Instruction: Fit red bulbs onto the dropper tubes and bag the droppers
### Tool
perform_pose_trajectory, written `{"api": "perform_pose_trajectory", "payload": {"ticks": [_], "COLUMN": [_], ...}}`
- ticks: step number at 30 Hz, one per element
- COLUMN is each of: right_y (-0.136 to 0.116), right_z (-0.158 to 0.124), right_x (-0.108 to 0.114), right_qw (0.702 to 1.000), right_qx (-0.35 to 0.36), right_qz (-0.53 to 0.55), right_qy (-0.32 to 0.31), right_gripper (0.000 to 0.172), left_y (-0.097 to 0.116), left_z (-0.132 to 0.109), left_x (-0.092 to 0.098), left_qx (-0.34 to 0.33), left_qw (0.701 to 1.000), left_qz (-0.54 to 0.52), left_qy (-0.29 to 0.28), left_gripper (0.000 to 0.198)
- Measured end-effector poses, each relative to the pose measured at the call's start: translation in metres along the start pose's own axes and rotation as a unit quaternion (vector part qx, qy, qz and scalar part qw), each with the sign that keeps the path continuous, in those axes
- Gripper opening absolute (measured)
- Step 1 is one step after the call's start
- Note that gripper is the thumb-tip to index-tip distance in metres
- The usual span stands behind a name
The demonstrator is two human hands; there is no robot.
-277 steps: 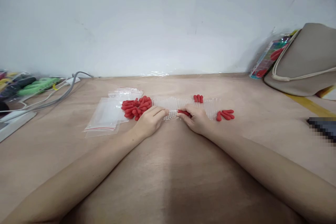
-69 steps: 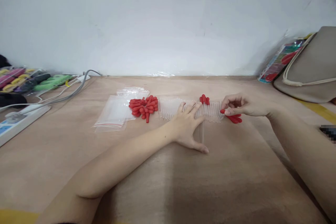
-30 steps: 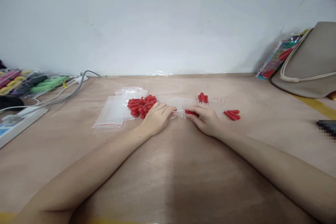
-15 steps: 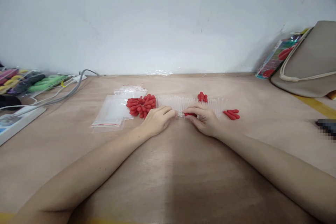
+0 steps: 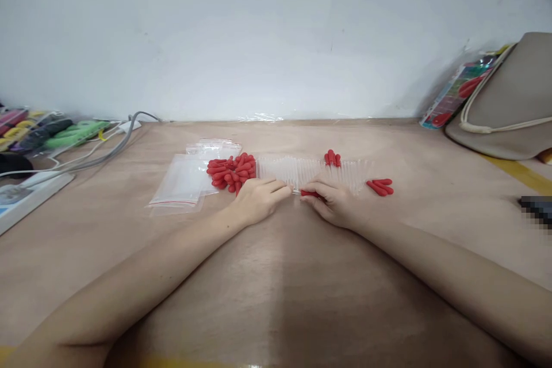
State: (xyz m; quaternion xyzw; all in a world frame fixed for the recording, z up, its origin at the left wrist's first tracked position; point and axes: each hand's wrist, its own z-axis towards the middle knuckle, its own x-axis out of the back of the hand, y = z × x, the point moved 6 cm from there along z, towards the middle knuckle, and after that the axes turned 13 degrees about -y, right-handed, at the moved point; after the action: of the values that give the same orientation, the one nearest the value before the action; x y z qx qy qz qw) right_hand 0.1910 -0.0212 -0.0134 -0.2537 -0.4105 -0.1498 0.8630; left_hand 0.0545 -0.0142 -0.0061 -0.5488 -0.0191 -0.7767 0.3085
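Observation:
My right hand (image 5: pixel 334 201) pinches a red rubber bulb (image 5: pixel 309 193) between thumb and fingers, low over the table. Just left of it, my left hand (image 5: pixel 265 198) has its fingers closed around what seems to be a thin clear tube (image 5: pixel 296 191), whose end shows by the fingertips. Behind both hands lies a row of clear thin tubes (image 5: pixel 280 168). A pile of red bulbs (image 5: pixel 230 169) touches the row's left end, beside my left hand. Several loose bulbs (image 5: pixel 332 158) lie at the row's back edge, and a few more bulbs (image 5: pixel 380 187) rest right of my right hand.
Clear zip bags (image 5: pixel 176 181) lie flat left of the bulb pile. A power strip (image 5: pixel 34 198) with cables (image 5: pixel 125 135) and packed colourful items (image 5: pixel 77 134) occupy the left side. At right stand a beige bag (image 5: pixel 511 98) and a printed package (image 5: pixel 452 95); a pixelated dark object (image 5: pixel 537 210) lies nearer.
My right fingers have closed down further around the red bulb and shifted slightly left, bringing it nearer to my left fingertips. My left hand has barely moved.

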Motion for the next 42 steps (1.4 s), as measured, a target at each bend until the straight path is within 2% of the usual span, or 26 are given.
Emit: {"api": "perform_pose_trajectory", "payload": {"ticks": [5,9,15,26,32,35,38,40,42], "right_y": [0.0,0.009,0.023,0.013,0.015,0.021,0.036,0.048,0.064], "right_z": [0.004,0.005,0.001,0.004,0.004,0.006,0.008,0.01,0.012], "right_x": [-0.003,0.003,0.014,0.008,0.008,0.01,0.019,0.035,0.059], "right_qw": [1.0,1.0,0.997,0.998,0.999,0.996,0.967,0.948,0.939], "right_qx": [0.004,-0.011,-0.049,0.011,0.001,-0.045,-0.127,-0.166,-0.201], "right_qz": [-0.029,-0.016,-0.063,-0.064,-0.033,0.076,0.212,0.254,0.244], "right_qy": [-0.006,-0.006,0.006,0.005,0.001,0.022,0.06,0.096,0.139], "right_gripper": [0.014,0.013,0.009,0.012,0.012,0.013,0.03,0.037,0.033], "left_y": [0.003,-0.004,-0.013,-0.007,-0.007,-0.007,-0.006,-0.007,-0.01], "left_z": [0.003,0.004,0.0,-0.001,0.001,0.001,0.0,0.0,-0.001], "left_x": [0.001,0.0,-0.001,0.002,0.002,0.002,0.003,0.002,0.002], "left_qx": [-0.001,0.026,0.047,0.015,0.018,0.028,0.026,0.03,0.044], "left_qw": [1.0,0.999,0.997,0.996,0.995,0.993,0.99,0.987,0.984], "left_qz": [0.018,-0.027,-0.065,-0.081,-0.097,-0.114,-0.137,-0.155,-0.171], "left_qy": [-0.01,-0.02,-0.002,0.023,0.024,0.025,0.024,0.019,0.017], "left_gripper": [0.019,0.018,0.022,0.02,0.022,0.023,0.024,0.027,0.03]}}
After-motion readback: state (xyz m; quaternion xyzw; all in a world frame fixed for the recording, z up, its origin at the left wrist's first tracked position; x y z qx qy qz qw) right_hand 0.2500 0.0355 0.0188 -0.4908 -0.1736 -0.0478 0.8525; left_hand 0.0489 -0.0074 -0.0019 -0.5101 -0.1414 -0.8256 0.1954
